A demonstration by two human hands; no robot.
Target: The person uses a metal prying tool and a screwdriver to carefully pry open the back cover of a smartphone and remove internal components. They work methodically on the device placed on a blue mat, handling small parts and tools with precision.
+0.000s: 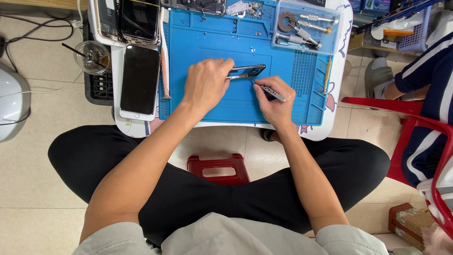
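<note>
At the left of the frame a white phone (139, 82) lies screen up, untouched, beside the blue work mat (212, 106). At centre, the left hand (206, 84) clamps an opened phone frame (246, 71) on edge against the mat. Right of it, the right hand (275, 100) pinches metal tweezers (266, 89), tips at the frame's lower edge. Judging by this, disassembly is midway; parts remain inside.

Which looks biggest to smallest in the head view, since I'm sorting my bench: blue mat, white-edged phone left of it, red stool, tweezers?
1. Blue mat
2. White-edged phone
3. Red stool, though it sits lower, farther from the camera, so this rank is unsure
4. Tweezers
</note>
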